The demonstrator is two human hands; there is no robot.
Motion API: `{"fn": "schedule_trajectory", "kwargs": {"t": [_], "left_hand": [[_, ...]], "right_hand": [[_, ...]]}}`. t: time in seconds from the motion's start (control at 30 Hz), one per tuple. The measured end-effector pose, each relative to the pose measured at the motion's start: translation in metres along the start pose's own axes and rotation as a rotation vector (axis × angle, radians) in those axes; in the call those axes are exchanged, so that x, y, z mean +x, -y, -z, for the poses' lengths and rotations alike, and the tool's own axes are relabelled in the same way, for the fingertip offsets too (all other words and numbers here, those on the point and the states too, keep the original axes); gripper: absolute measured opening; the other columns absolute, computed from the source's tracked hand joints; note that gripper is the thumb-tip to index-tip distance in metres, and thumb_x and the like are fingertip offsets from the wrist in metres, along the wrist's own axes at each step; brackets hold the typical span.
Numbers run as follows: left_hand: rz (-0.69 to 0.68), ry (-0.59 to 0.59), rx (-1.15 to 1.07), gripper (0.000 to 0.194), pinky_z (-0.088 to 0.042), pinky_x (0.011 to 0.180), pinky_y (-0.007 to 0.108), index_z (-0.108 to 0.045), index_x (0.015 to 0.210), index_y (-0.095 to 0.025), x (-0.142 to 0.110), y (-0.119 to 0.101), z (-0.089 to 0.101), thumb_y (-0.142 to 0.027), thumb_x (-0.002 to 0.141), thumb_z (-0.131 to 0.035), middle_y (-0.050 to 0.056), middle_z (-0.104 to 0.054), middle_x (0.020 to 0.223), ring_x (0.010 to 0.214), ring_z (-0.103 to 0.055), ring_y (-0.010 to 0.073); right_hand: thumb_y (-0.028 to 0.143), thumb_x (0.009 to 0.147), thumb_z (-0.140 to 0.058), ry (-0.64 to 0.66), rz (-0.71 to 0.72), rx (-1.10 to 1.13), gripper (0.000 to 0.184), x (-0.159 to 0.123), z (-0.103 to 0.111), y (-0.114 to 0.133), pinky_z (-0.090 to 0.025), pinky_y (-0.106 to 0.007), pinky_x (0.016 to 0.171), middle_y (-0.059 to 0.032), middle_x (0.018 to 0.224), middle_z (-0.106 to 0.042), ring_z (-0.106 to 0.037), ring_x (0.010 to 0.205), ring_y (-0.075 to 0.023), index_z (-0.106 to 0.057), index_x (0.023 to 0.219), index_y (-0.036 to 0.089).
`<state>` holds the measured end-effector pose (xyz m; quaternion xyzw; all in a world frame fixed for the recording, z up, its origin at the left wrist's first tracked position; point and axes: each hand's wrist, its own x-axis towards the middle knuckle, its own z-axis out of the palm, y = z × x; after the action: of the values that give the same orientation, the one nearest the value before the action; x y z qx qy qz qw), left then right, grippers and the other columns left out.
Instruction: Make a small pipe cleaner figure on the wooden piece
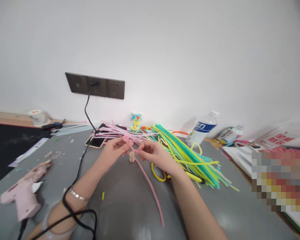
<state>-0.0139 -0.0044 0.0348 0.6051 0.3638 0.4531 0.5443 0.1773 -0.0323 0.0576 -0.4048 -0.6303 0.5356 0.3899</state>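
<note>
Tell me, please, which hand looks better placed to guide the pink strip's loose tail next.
Right, I would judge: the right hand has its fingers on the pink strip near where it hangs down, while the left hand is up by the curled end.

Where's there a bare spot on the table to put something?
Two bare patches of table: one between the right arm, green sticks and white book; one between the black cord and the dangling pink stick. By the wall it's crowded: pink sticks, bottle.
</note>
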Motion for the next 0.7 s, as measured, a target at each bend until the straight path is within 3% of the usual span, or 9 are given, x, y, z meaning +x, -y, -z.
{"fn": "schedule_trajectory", "kwargs": {"t": [0.13,0.23,0.37,0.47,0.7], "left_hand": [[0.028,-0.105,-0.052,0.029,-0.038,0.047,0.018,-0.065,0.071,-0.015,0.0003,0.0029,-0.0004,-0.041,0.074,-0.075,-0.003,-0.057,0.056,0.051,-0.051,0.0085],[0.056,-0.139,-0.138,0.027,-0.044,0.051,0.019,-0.070,0.076,-0.015,-0.0011,0.0022,-0.0011,-0.039,0.071,-0.078,-0.001,-0.064,0.064,0.057,-0.060,0.0108],[0.123,-0.132,-0.210,0.030,-0.052,0.058,0.023,-0.076,0.084,-0.015,-0.0009,0.0000,-0.0008,-0.038,0.066,-0.082,0.005,-0.073,0.079,0.064,-0.067,0.0142],[0.157,-0.114,-0.202,0.031,-0.053,0.059,0.022,-0.078,0.088,-0.015,0.0000,-0.0003,-0.0006,-0.035,0.065,-0.083,0.005,-0.074,0.079,0.062,-0.065,0.0124],[0.141,-0.112,-0.197,0.034,-0.056,0.064,0.025,-0.077,0.094,-0.014,0.0003,0.0031,-0.0008,-0.031,0.065,-0.083,0.005,-0.076,0.080,0.062,-0.064,0.0117]], "right_hand": [[0.042,0.082,-0.069,0.036,0.025,-0.018,0.030,0.0018,-0.0039,-0.0034,-0.047,-0.025,0.061,-0.0012,0.068,-0.066,-0.061,0.062,-0.0127,-0.059,0.071,0.017],[0.045,0.080,-0.070,-0.036,0.028,0.032,0.030,0.0037,-0.0026,-0.0051,-0.050,-0.027,0.062,-0.0010,0.068,-0.067,-0.063,0.062,-0.0136,-0.059,0.075,0.018],[0.047,0.077,-0.073,-0.172,0.039,0.118,0.031,0.0064,0.0016,-0.0067,-0.052,-0.027,0.066,-0.0021,0.073,-0.069,-0.064,0.067,-0.0140,-0.060,0.078,0.019],[0.046,0.073,-0.077,-0.234,0.055,0.172,0.032,0.0080,0.0035,-0.0080,-0.052,-0.027,0.066,-0.0010,0.073,-0.068,-0.064,0.068,-0.0139,-0.062,0.080,0.019],[0.050,0.076,-0.074,-0.235,0.008,0.158,0.035,0.0081,0.0021,-0.0077,-0.049,-0.026,0.064,-0.0022,0.071,-0.067,-0.060,0.066,-0.0130,-0.066,0.079,0.017]]}}
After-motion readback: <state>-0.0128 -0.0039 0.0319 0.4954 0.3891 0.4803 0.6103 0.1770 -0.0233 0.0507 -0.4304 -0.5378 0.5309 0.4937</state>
